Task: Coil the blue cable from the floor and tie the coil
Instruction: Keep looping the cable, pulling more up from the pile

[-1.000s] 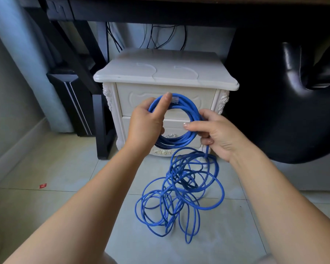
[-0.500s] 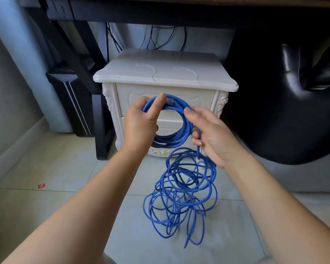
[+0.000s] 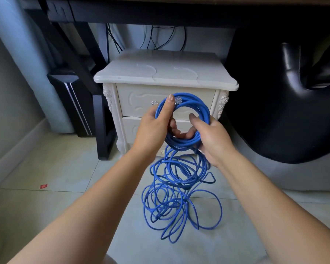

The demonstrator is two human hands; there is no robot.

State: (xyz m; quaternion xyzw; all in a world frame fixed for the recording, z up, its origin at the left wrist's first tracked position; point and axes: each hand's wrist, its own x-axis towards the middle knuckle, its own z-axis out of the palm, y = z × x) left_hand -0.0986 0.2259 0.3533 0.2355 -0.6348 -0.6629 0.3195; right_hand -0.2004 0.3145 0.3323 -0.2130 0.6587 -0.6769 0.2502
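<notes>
Pale tiled floor [image 3: 65,168], a red scrap [image 3: 43,186] far left, white nightstand [image 3: 160,77] behind. Now the left hand [image 3: 152,128] grips the coil [image 3: 198,103] on its left side, thumb up beside the clear plug [image 3: 178,101]. Over to the right hand [image 3: 213,140], grip curled round the coil's lower right, fingertips [image 3: 192,117] blurred, probably hooked through. Loose blue cable [image 3: 179,187] hangs to the floor in a tangle.

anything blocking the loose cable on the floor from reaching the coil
Nothing visible does. The loose cable hangs from the coil gripped by the left hand and right hand; only its own overlapping loops might snag.
</notes>
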